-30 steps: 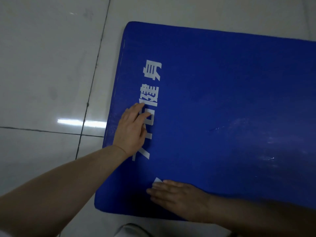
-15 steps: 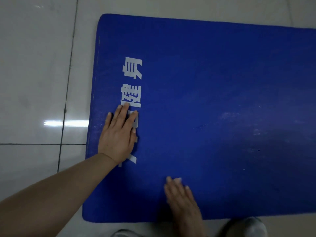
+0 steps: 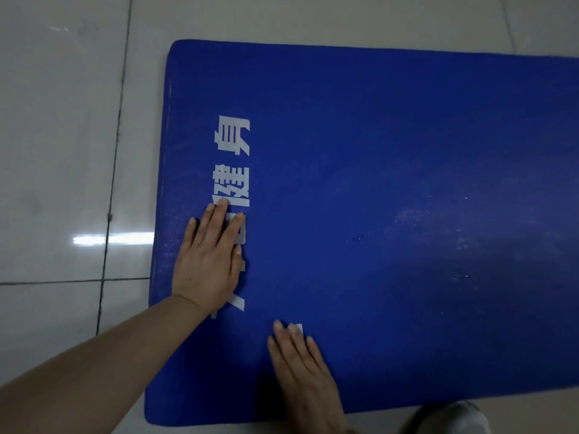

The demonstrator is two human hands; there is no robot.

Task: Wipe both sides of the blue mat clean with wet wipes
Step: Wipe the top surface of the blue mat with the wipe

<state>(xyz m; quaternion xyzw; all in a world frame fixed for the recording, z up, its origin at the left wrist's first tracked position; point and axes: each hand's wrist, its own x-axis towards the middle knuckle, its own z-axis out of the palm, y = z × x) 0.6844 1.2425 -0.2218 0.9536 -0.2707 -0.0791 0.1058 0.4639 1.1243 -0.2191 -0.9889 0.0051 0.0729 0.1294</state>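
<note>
On the tiled floor (image 3: 62,151) lies the mat (image 3: 376,183), flat and blue, its short rounded end toward the left and its long body running off the right edge. White characters (image 3: 233,170) run in a column near that left end. Left hand (image 3: 208,264) is down flat on the mat, palm pressing, fingers (image 3: 219,220) straight and close together, tips landing right on the lettering, thumb tucked along the side. Right hand (image 3: 300,368) comes in from the bottom edge, also flat, fingers straight and side by side, pointing up the mat. Under those fingertips peeks a small white corner, the wipe (image 3: 299,328), pressed against the mat near its lower edge; most of it is hidden beneath the hand. Out to the right, the mat shows a paler, streaky patch (image 3: 438,220) with tiny glinting specks. A bright light reflection (image 3: 103,239) sits on the tile just left of the mat. Bottom right, a pale shoe (image 3: 451,418) pokes in beside the mat's edge.
</note>
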